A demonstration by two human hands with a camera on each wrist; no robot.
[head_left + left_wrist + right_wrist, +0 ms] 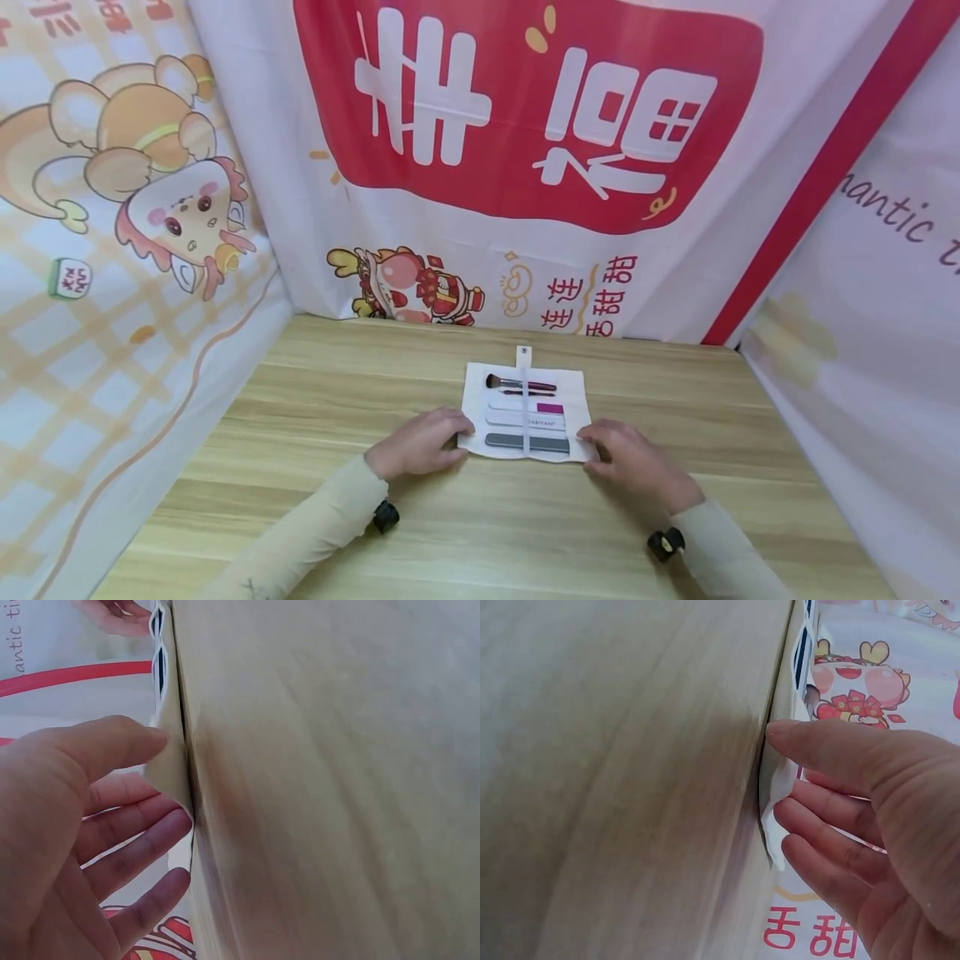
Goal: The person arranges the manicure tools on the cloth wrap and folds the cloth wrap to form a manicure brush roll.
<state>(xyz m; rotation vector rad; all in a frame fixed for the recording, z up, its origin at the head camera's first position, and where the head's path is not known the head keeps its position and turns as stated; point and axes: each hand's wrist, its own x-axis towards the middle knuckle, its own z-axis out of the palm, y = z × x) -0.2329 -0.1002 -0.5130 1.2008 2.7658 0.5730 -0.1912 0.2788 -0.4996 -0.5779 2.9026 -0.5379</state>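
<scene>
A white roll-up tool case [474, 392] lies unfolded on the wooden table, with a snap tab [524, 357] at its far edge. Under its middle band sit a makeup brush [540, 385], a thin dark-red tool [540, 393], a white nail file with a pink end [550, 408], a white printed file [510, 419] and a grey nail file [506, 440]. My left hand [426, 442] pinches the near left corner between thumb and fingers. At the near right corner, my right hand [633, 462] holds the edge the same way. Fingertips are partly hidden behind the case in the wrist views.
The wood-grain table [315, 400] extends on both sides of the case. A printed cloth [525, 275] hangs behind it, with more cloth on the left [157, 350] and right [847, 400]. Black bands [386, 517] circle both wrists.
</scene>
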